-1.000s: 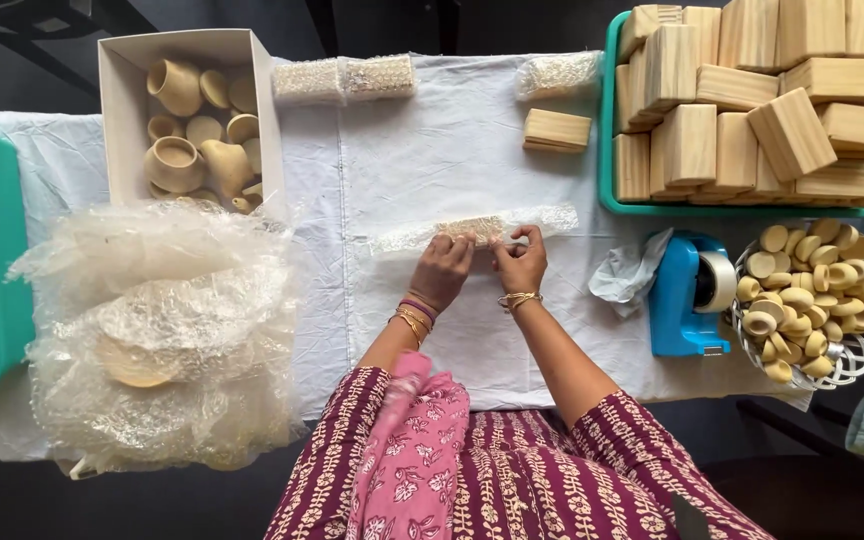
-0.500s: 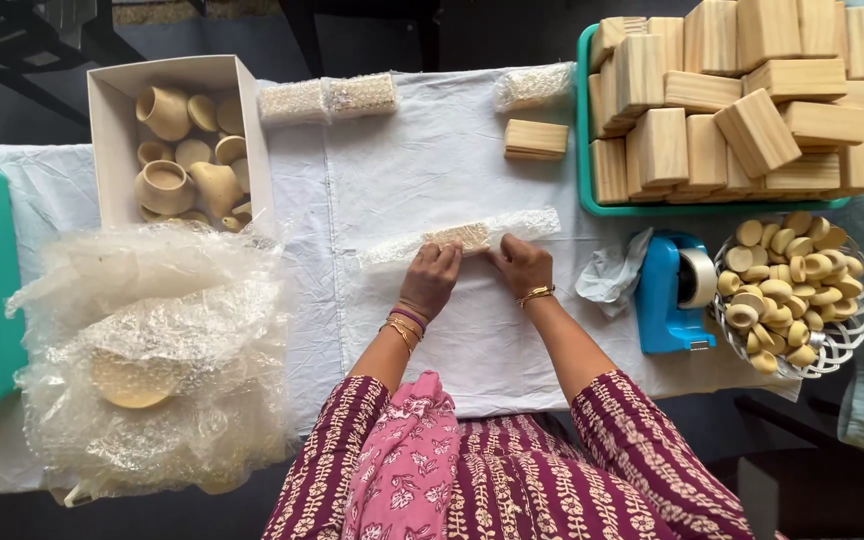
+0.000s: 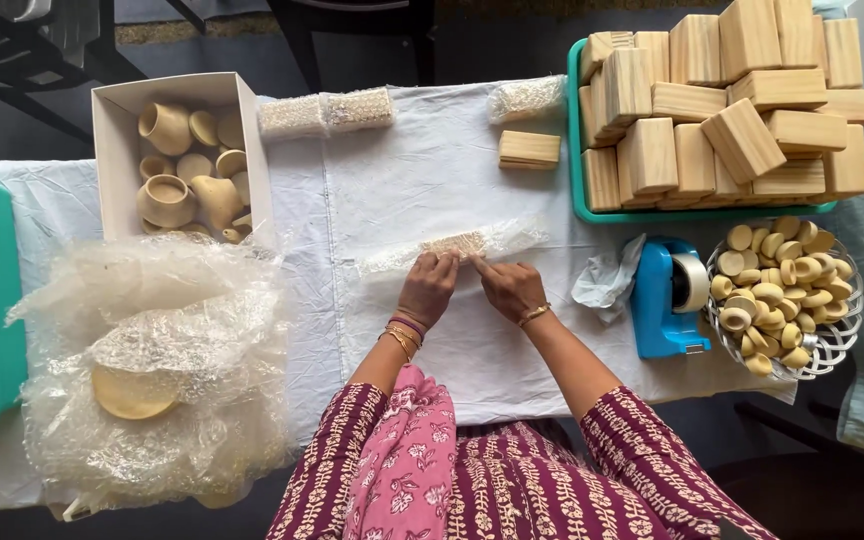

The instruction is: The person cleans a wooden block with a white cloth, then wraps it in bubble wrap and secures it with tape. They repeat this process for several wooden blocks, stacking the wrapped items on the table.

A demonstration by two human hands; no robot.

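Observation:
A wooden block rolled in bubble wrap (image 3: 467, 243) lies across the middle of the white cloth (image 3: 432, 170). My left hand (image 3: 429, 287) and my right hand (image 3: 510, 287) both press their fingers on its near side, holding the wrap against the block. Loose ends of wrap stick out to either side of the hands. Bangles sit on both wrists.
A white box of wooden cups (image 3: 184, 160) stands far left, with a heap of bubble wrap (image 3: 152, 365) below it. Wrapped bundles (image 3: 327, 112) and a bare block (image 3: 529, 149) lie at the back. Right: teal tray of wooden blocks (image 3: 722, 100), blue tape dispenser (image 3: 667, 297), wire basket of small wooden pieces (image 3: 782, 295).
The view has shifted slightly. My hands stay on the wrapped block, fingers pressing the wrap closer around it.

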